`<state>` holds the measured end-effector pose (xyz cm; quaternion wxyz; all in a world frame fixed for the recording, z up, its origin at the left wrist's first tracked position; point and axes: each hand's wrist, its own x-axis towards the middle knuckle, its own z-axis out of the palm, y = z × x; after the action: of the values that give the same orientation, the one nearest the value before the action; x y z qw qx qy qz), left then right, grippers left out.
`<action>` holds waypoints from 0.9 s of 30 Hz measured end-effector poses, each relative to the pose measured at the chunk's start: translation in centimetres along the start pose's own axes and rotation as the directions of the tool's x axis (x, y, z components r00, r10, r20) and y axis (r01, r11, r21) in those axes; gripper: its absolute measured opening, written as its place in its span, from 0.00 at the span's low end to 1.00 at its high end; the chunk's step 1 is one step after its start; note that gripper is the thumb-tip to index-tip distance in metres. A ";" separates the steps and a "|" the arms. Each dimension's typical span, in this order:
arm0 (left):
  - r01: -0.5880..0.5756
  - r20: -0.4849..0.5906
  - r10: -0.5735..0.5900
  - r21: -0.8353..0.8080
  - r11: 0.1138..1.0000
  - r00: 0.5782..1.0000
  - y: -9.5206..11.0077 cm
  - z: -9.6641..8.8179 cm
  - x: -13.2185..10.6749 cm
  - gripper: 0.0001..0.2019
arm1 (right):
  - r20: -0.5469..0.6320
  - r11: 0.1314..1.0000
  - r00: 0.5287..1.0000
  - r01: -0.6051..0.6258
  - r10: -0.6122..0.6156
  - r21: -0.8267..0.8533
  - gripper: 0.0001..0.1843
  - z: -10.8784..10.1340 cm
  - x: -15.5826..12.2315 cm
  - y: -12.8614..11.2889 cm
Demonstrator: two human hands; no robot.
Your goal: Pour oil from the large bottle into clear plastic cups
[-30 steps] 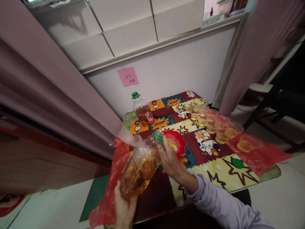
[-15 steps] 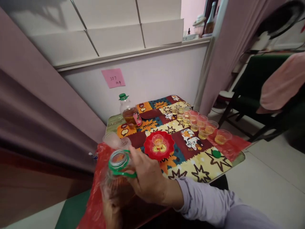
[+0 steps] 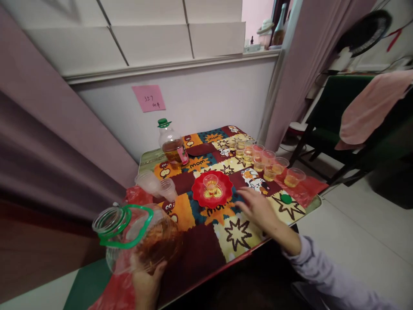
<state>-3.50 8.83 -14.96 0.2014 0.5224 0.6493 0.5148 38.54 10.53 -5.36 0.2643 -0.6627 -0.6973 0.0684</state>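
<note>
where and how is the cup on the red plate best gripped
Probably by its sides just under the rim, thumb and fingers opposite each other, coming from the right. The clear cup stands upright and widens towards its open top, and the empty right hand is on that side. Liquid shows inside, so keep it level.

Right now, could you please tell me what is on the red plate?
A clear plastic cup stands on the red plate, with yellow print showing in front. The spot beneath its base is covered.
</note>
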 end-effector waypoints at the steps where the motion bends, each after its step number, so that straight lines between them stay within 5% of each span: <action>1: 0.013 0.006 -0.013 -0.011 1.000 1.000 -0.1 0.1 0.0 0.57 | 0.006 0.980 0.991 -0.132 0.134 -0.150 0.18 -0.3 -0.6 2.9; 5: 0.076 0.044 -0.077 0.008 0.997 0.996 -0.2 -0.1 0.0 0.62 | -0.018 0.743 0.882 -0.407 0.471 -0.531 0.23 -0.8 -3.3 11.6; 8: 0.087 0.056 -0.086 -0.018 0.996 0.995 0.3 0.0 -0.4 0.61 | -0.003 0.721 0.882 -0.386 0.471 -0.575 0.23 -0.7 -5.0 14.6; 11: 0.094 0.039 -0.090 -0.109 0.990 0.995 1.4 0.6 -1.0 0.58 | -0.016 0.737 0.915 -0.334 0.402 -0.588 0.21 -0.8 -5.3 15.1; 16: 0.080 -0.008 -0.082 -0.135 0.988 0.997 2.9 1.4 -1.4 0.60 | -0.122 0.880 0.959 -0.283 0.256 -0.381 0.21 -0.3 -3.5 10.4; 19: 0.087 -0.008 -0.089 -0.152 0.985 0.996 3.2 1.3 -1.4 0.60 | -0.023 0.994 0.999 -0.040 0.038 -0.099 0.18 2.0 -3.2 4.7; 23: 0.105 0.010 -0.105 -0.175 0.979 0.994 3.3 1.2 -1.3 0.60 | 0.094 0.922 0.918 0.380 -0.385 0.071 0.14 6.0 -4.4 -1.5; 27: 0.137 0.031 -0.133 -0.201 0.970 0.991 3.2 1.3 -1.5 0.62 | 0.070 0.890 0.890 0.441 -0.451 0.117 0.18 6.5 -3.7 -2.6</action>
<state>-0.45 7.86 -13.06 0.2938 0.4581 0.6257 0.5589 33.16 8.35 -10.81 0.2717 -0.4670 -0.8385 0.0714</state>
